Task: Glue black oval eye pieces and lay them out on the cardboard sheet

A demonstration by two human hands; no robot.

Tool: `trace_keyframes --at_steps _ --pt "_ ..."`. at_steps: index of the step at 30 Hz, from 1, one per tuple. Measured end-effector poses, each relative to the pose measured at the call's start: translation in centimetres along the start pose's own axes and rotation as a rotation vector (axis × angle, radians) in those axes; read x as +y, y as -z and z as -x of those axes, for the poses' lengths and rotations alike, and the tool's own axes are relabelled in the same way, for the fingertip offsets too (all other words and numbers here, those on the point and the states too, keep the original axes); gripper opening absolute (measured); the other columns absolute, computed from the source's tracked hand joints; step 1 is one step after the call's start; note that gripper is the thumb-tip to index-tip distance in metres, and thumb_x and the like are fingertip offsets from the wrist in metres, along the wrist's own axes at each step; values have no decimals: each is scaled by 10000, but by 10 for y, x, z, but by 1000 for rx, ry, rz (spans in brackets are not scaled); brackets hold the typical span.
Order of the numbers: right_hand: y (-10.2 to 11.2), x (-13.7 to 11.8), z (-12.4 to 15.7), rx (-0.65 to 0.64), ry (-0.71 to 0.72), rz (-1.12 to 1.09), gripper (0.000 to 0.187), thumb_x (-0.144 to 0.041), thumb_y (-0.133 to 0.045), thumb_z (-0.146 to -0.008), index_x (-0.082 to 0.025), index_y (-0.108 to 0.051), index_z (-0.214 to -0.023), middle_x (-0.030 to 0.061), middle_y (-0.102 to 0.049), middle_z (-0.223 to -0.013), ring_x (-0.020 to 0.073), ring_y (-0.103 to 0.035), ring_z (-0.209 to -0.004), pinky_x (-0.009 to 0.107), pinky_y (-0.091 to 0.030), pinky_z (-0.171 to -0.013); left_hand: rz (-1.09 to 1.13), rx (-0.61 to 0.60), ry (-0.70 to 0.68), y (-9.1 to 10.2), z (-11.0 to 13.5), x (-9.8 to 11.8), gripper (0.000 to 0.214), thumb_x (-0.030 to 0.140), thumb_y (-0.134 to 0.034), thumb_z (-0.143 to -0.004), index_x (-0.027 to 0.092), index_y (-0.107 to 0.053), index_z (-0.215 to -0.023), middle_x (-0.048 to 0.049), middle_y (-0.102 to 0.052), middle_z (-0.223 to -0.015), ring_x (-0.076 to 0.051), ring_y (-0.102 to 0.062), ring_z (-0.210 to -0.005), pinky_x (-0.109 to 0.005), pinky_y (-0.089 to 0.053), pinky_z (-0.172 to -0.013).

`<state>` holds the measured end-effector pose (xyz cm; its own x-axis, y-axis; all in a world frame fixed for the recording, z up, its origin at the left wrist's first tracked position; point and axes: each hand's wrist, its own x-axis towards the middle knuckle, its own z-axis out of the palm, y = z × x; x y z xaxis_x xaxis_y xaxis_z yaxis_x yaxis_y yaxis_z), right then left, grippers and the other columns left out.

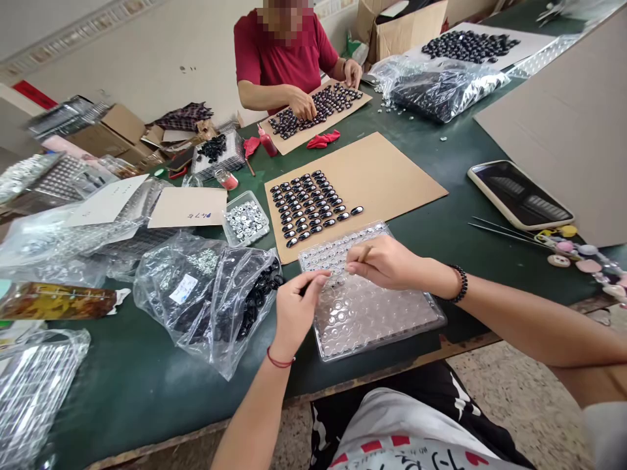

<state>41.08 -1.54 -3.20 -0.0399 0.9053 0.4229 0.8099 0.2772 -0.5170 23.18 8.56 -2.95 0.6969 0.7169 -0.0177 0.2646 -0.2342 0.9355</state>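
Note:
My left hand (300,301) is pinched, thumb against forefinger, over the left edge of a clear plastic blister tray (377,320). Whatever small thing sits at its fingertips is too small to name. My right hand (385,262) is closed above the same tray, with what looks like a thin brown stick (365,253) between its fingers. Small shiny pieces fill the tray's upper rows. Behind it lies a brown cardboard sheet (392,173) bearing rows of glossy black oval pieces (306,205) with pale centres.
A clear box of silvery pieces (246,220) and a plastic bag of black parts (206,294) lie left. Tweezers (509,234) and a phone (519,192) lie right. Across the green table (161,385), another person (289,59) handles black pieces on cardboard.

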Motion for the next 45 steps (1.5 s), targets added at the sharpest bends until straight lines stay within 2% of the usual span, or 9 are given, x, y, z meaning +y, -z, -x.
trace_keyframes --at_steps 4,8,17,22,28,32,38,42,45 --pt "-3 -13 4 68 159 87 251 -315 -379 -908 -165 -555 -809 7 -554 -648 102 -450 -550 238 -300 -524 -279 -93 -204 -10 7 -1 261 287 -546 -811 235 -648 -1046 -35 -672 -843 -168 -581 -679 -252 -408 -644" --pt "-6 -20 5 89 205 161 249 -310 -389 -903 -172 -566 -797 1 -549 -610 104 -447 -526 249 -303 -510 -311 -98 -237 -13 6 -2 173 268 -518 -820 227 -675 -881 -30 -672 -804 -172 -579 -684 -246 -392 -641" --pt "-1 -16 7 272 69 -38 233 -294 -402 -903 -168 -550 -774 6 -583 -636 92 -493 -559 231 -356 -539 -7 -44 111 2 -3 2 250 395 -564 -784 155 -632 -751 30 -467 -512 -81 -365 -437 -198 -284 -434" --pt "-3 -22 8 337 -42 -320 225 -291 -409 -902 -154 -569 -824 6 -580 -647 72 -507 -565 191 -381 -518 102 -126 110 -2 -2 -3 350 406 -610 -747 167 -652 -1000 48 -423 -479 -69 -336 -408 -197 -278 -418" --pt "-9 -28 9 289 -83 -440 205 -285 -441 -884 -155 -581 -809 12 -588 -652 72 -503 -545 194 -398 -508 128 -119 104 -9 6 -2 325 405 -616 -739 154 -675 -937 46 -424 -458 -66 -340 -397 -197 -285 -414" --pt "-9 -29 9 367 -153 -662 247 -287 -418 -894 -154 -574 -758 8 -576 -630 63 -490 -465 195 -414 -460 81 -184 110 11 -5 2 243 332 -675 -693 144 -691 -845 23 -489 -492 -69 -383 -413 -190 -298 -408" --pt "-1 -27 12 548 -275 -817 281 -339 -414 -894 -164 -585 -755 0 -544 -602 67 -470 -420 201 -386 -393 615 176 145 52 -50 10 309 328 -631 -760 123 -607 -989 92 -309 -431 -26 -235 -346 -138 -205 -342" --pt "-5 -27 14 472 -240 -767 254 -294 -413 -898 -168 -583 -757 0 -540 -603 67 -458 -432 202 -375 -408 481 61 127 22 -38 18 255 358 -605 -777 161 -559 -932 99 -324 -434 -29 -235 -339 -143 -195 -347" --pt "-8 -31 16 414 -179 -722 230 -264 -418 -893 -168 -574 -754 3 -537 -609 74 -466 -471 206 -382 -440 154 -48 101 -7 -14 20 187 282 -677 -701 146 -553 -662 68 -407 -428 -45 -345 -368 -162 -255 -379"
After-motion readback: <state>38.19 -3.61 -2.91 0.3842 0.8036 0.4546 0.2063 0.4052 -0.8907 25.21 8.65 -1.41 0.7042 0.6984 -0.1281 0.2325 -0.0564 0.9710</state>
